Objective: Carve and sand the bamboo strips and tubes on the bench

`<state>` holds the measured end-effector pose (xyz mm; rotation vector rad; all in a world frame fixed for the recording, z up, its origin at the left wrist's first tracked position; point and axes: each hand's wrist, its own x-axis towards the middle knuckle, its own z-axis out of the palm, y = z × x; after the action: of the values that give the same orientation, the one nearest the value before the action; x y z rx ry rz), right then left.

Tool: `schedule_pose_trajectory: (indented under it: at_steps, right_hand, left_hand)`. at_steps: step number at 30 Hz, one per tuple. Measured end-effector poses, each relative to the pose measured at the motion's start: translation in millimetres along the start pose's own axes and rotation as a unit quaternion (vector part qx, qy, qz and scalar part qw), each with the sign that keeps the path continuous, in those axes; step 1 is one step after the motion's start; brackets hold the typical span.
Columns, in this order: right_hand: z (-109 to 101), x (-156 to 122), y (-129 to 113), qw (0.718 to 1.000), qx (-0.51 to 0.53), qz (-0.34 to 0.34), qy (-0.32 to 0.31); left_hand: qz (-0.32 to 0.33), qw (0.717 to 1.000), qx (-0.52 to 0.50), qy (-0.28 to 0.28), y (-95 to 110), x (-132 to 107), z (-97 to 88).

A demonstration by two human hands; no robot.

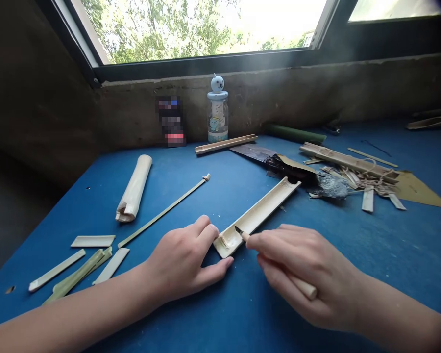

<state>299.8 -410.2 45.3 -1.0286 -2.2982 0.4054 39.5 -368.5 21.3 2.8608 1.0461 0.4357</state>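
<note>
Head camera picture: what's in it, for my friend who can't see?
The right hand holds a wooden-handled knife, its blade at the hollow of a split bamboo piece whose near end the left hand touches. Bamboo strips and an animal-topped bottle sit on the blue table.

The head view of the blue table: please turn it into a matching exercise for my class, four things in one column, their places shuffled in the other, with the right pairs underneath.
Things
1. Clear bottle with a pale blue animal-head lid
2. Pale, half-round bamboo trough
3. Small knife with a pale wooden handle
4. Dark green bamboo tube

Places
A. Held in the right hand
B. Lying toward the back of the blue table
C. Near end at the left hand
D. Upright beside the wall

Right pairs: 1-D, 2-C, 3-A, 4-B
</note>
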Motion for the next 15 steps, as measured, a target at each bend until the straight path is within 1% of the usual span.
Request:
schedule_pose_trajectory:
  at_steps: [4,5,8,9,10,13,14,15]
  right_hand:
    - [-8.0,2.2,8.2,0.995,0.043,0.09,0.027]
    - [-8.0,2.3,7.5,0.994,0.06,0.092,0.023]
    - [-6.8,1.1,2.6,0.995,0.093,0.045,-0.006]
    - [-7.8,0.9,2.6,0.994,0.099,0.048,-0.011]
    - [-10.0,0.9,4.0,0.992,0.104,0.069,-0.012]
    - [-18.6,2.5,11.9,0.976,0.118,0.181,-0.002]
    - [-19.8,3.0,12.6,0.971,0.125,0.204,-0.004]
    - [-19.6,3.1,11.4,0.969,0.133,0.208,-0.014]
  left_hand:
    - [0.02,1.0,0.008,0.016,-1.2,-1.7,-0.1]
    - [0.027,0.999,0.011,0.021,-1.2,-2.1,-0.3]
    - [0.045,0.998,0.021,0.034,-0.2,-3.3,-0.5]
    - [0.049,0.998,0.022,0.039,0.0,-3.6,-0.5]
    - [0.051,0.998,0.023,0.041,0.2,-3.9,-0.5]
    - [0.052,0.997,0.034,0.034,0.4,-3.5,-1.1]
    - [0.054,0.997,0.042,0.034,0.6,-3.1,-1.4]
    - [0.057,0.996,0.052,0.038,1.0,-2.7,-1.6]
